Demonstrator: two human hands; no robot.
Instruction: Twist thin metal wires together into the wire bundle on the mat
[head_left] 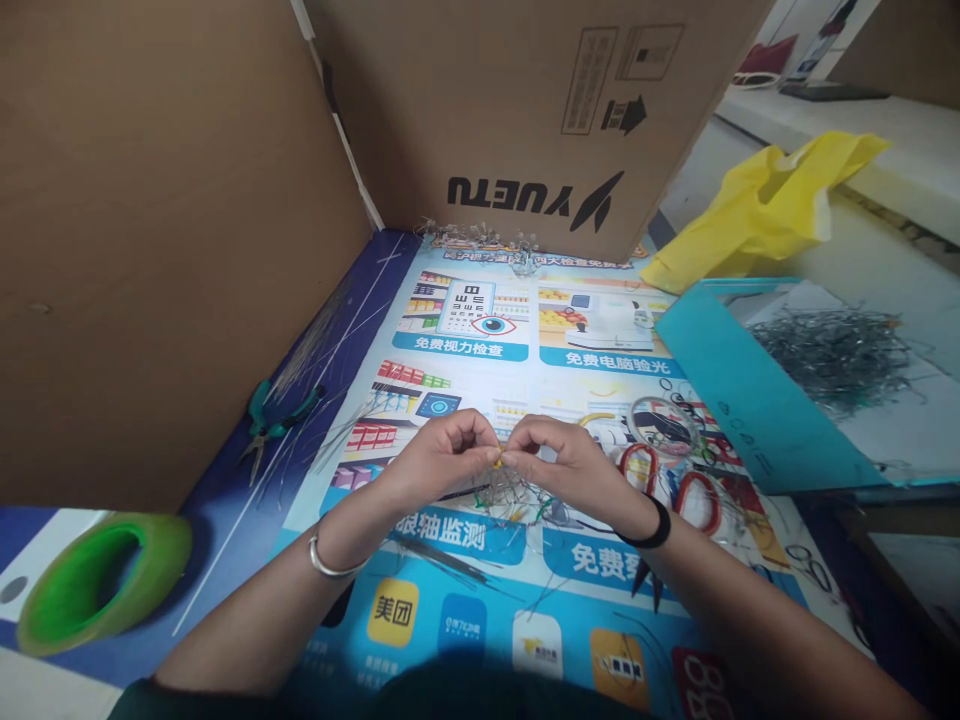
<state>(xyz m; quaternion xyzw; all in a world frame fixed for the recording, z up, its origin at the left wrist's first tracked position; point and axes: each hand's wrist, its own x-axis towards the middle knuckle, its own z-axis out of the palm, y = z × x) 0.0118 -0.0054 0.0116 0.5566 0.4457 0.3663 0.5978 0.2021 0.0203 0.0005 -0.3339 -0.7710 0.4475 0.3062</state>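
In the head view, my left hand [439, 460] and my right hand [566, 462] meet over the printed sheet, thumbs and forefingers pinched together. Between the fingertips is a thin wire piece [500, 459] with a yellowish bit; its exact shape is too small to make out. Just under the fingers sits a loose tangle of thin silvery wires [517, 500] with green bits. Red-handled scissors [697, 502] lie by my right wrist, partly hidden beneath the arm. A round clear dish [664, 425] is beyond them.
Cardboard panels [525, 120] stand at the back and left. Teal-handled pliers [262, 425] and loose wires lie left. A green tape roll [105, 585] is at front left. Right are a blue box [757, 400] holding a wire heap [836, 355] and a yellow bag [772, 210].
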